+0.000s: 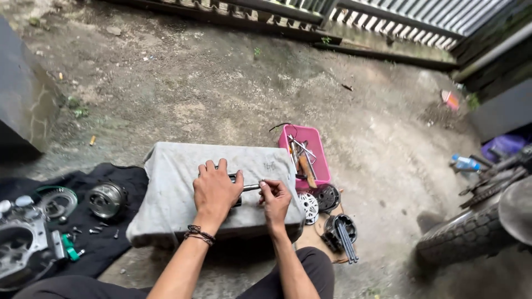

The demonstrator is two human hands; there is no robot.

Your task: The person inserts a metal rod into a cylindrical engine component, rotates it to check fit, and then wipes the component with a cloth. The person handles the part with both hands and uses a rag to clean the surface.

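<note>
The left hand (pixel 215 191) lies palm down on the cloth-covered bench (pixel 172 194), fingers curled over a dark part (pixel 237 191) that it hides almost completely; only a dark edge shows beside the thumb and under the palm, so what the part is cannot be told. A thin metal rod (pixel 251 187) pokes out from under that hand toward the right. The right hand (pixel 275 200) meets it there, fingertips pinched shut on the rod's end. Whether rod and part are one piece cannot be made out.

Both things sit near the bench's near right corner. The cloth is grey and stained, draped over the block beneath it.

Right of the bench stands a pink tray (pixel 318 145) of tools, its contents a tangle. Below it lie a pale perforated disc (pixel 309 206), a dark disc (pixel 328 197) and a dark ring with long bolts (pixel 344 235). Left, on a black mat (pixel 119 177), rest a round metal drum (pixel 106 200), a ring (pixel 55 202), loose screws and an engine casing (pixel 22 249) cut off by the frame edge.

The ground is bare, damp concrete. A tyre (pixel 463 238) enters at right, cut off. A slatted fence (pixel 399 22) runs along the top.
</note>
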